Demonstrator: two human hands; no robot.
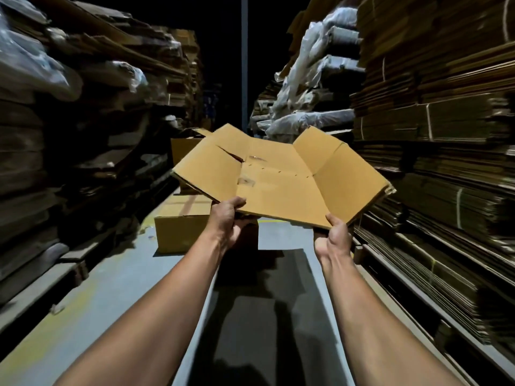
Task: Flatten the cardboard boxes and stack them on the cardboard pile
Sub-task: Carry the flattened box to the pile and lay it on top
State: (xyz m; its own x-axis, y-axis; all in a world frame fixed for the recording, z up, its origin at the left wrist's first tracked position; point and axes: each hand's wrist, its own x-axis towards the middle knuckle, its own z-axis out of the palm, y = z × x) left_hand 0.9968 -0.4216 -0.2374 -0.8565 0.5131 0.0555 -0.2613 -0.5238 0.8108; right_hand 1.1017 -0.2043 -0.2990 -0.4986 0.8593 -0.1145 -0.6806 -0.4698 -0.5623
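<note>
A flattened brown cardboard box [281, 176] is held out in front of me above the aisle floor, its flaps spread and tilted slightly to the right. My left hand [227, 222] grips its near edge on the left. My right hand [333, 236] grips the near edge on the right. Below and behind the sheet, an assembled cardboard box [181, 227] stands on the floor, with another box [182, 147] further back. Tall piles of flat cardboard [434, 151] line the right side.
Stacks of flat cardboard and plastic-wrapped bundles [69, 121] fill the left side on pallets. Wrapped bundles [312, 79] rise at the back right. A narrow grey floor aisle [264, 302] runs between them. A vertical post [244, 59] stands at the far end.
</note>
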